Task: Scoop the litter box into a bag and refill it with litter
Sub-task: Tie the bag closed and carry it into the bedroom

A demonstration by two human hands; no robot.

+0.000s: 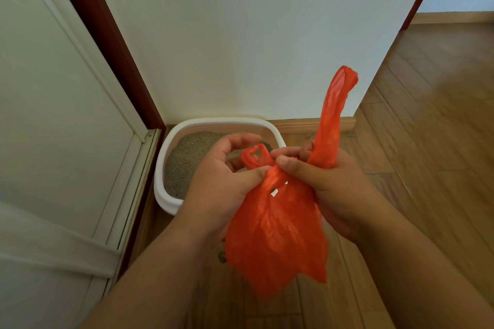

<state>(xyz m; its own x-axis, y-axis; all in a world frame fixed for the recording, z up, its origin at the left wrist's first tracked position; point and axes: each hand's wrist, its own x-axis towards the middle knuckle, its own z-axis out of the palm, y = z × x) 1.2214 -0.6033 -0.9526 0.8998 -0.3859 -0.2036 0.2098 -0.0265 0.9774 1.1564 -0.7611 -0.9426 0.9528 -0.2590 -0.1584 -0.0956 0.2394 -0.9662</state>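
Orange bag (278, 232) is hanging near, in front of the litter box (171, 195). Left hand (222, 189) and right hand (320, 181) are pinching its handles tight, probably tying it so nothing spills.

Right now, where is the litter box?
In the head view, the litter box sits on the wooden floor in the corner left of centre, against the white wall, just behind the hands holding the orange bag.

Your left hand (224, 181) at nine o'clock and right hand (320, 181) at three o'clock meet, thumbs and fingers pinched together, forearms converging from below.
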